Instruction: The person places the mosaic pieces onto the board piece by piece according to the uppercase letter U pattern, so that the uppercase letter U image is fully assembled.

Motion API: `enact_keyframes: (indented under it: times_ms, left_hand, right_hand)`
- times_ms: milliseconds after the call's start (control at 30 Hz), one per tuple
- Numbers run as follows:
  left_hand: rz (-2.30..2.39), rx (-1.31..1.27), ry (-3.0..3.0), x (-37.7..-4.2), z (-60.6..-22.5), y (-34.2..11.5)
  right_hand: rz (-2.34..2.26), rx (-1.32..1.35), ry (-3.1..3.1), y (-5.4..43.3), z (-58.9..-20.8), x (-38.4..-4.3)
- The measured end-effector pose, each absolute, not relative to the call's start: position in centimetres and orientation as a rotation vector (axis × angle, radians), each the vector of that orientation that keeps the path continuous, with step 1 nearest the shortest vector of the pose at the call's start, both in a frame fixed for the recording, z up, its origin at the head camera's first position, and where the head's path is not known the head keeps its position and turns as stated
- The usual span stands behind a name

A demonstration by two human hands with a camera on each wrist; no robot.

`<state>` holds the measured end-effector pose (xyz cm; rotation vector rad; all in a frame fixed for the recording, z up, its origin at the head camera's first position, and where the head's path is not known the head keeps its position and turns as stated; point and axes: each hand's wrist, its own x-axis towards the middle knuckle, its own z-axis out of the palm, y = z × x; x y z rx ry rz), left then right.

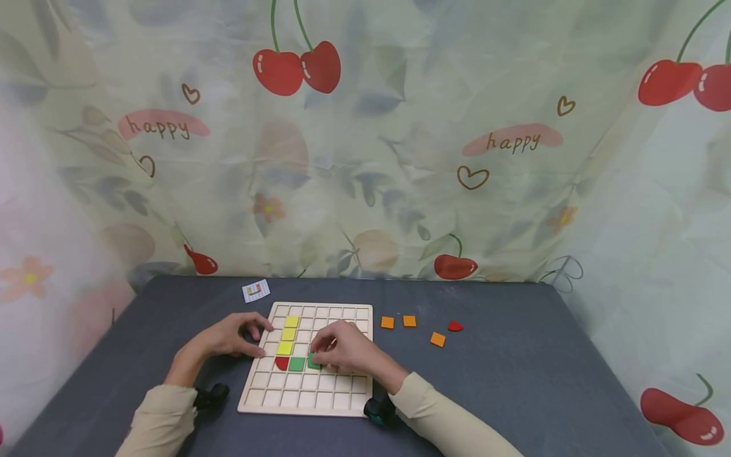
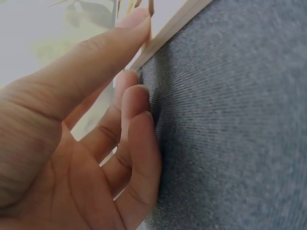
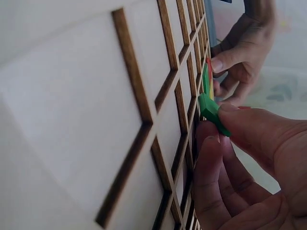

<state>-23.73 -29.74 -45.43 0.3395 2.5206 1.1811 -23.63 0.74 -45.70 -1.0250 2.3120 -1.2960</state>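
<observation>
A pale wooden grid board (image 1: pixel 309 400) lies on the dark table. My right hand (image 1: pixel 346 347) pinches a green square tile (image 3: pixel 209 108) between thumb and fingers, tilted at the grid in the right wrist view. Left of it in the same row sit another green tile (image 1: pixel 296 364) and a red rounded piece (image 1: pixel 282 363). Three yellow tiles (image 1: pixel 285 348) form a column above the red piece. At the board's left edge rests my left hand (image 1: pixel 231 334), its thumb touching the rim and its other fingers loosely bent beside it.
Right of the board lie several loose pieces: orange squares (image 1: pixel 409 321) and a red rounded piece (image 1: pixel 455 326). A small printed card (image 1: pixel 256 291) with a coloured pattern lies beyond the board's far left corner. A patterned curtain (image 1: pixel 365 139) hangs behind the table.
</observation>
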Motion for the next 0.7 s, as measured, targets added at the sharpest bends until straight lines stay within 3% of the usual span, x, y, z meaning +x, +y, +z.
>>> enact_keyframes:
  times_ms: [700]
  left_hand:
    - [1.169,0.293,2.515,-23.71,-45.37,-29.64]
  right_hand:
    - [-1.186,-1.097,2.384,0.3,-46.02,-23.85]
